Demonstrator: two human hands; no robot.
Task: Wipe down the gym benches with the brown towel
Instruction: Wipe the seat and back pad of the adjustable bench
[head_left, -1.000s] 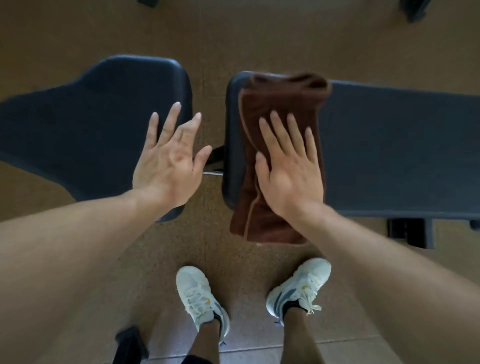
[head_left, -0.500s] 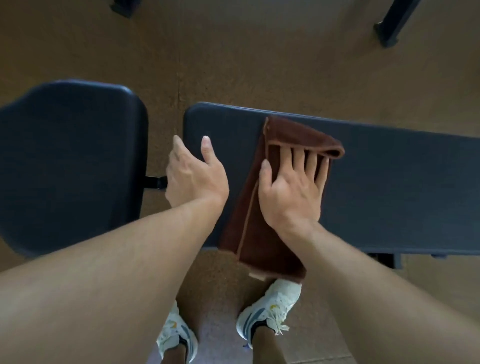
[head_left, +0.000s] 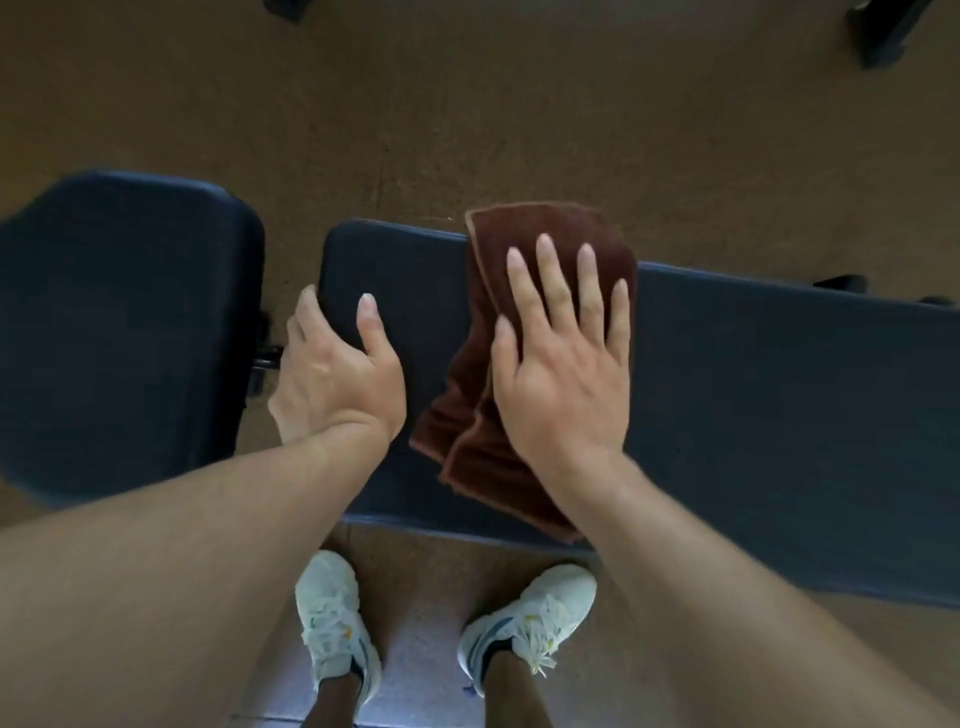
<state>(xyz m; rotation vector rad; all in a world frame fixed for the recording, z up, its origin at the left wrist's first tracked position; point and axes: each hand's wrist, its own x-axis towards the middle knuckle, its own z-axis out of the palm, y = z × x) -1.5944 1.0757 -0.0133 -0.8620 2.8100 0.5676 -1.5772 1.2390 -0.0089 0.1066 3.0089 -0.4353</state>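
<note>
Writing shows nowhere; marks on the white shoes (head_left: 524, 618) at lower centre blur. Right hand (head_left: 563, 364), fingers straight and spread, presses the brown towel (head_left: 550, 228) flat across the long bench (head_left: 779, 395) at centre. Left hand (head_left: 337, 374) grips that bench's left end, fingertips hidden. Seat pad (head_left: 124, 322) is cut off at the left.

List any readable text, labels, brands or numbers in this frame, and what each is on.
None readable.
Long bench pad: plain dark surface, no label or logo in view.
Seat pad: plain, no markings.
Brown towel, under the flat right hand: no tag visible.
Left hand grips the long pad's end, which shows no lettering.
White shoes: dark side stripes and small yellow spots, too blurred to read as a brand.
</note>
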